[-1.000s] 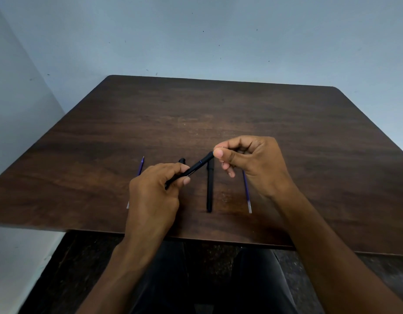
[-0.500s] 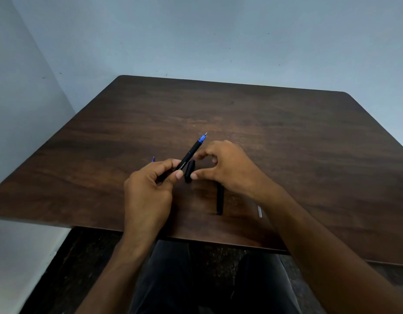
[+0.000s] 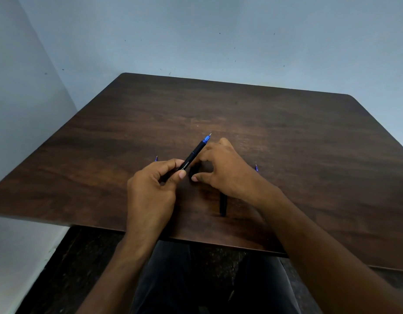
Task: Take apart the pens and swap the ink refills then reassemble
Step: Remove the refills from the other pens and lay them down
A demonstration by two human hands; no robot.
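My left hand (image 3: 150,189) grips a black pen (image 3: 193,155) by its lower barrel; its blue tip points up and away to the right. My right hand (image 3: 223,168) sits just right of it, thumb and fingers curled round a small black cap (image 3: 193,171) on the dark wooden table (image 3: 309,143). A second black pen barrel (image 3: 222,203) lies on the table, partly under my right wrist. The tip of one blue refill (image 3: 156,158) shows beyond my left hand. The tip of another refill (image 3: 256,167) shows beyond my right hand.
The table stands against a pale blue wall, with another wall close on the left. Its near edge runs just in front of my lap. Dark floor shows below the edge.
My right hand let go of the pen's front end and came down onto the black cap on the table. My left hand tilted the pen up, showing its blue tip.
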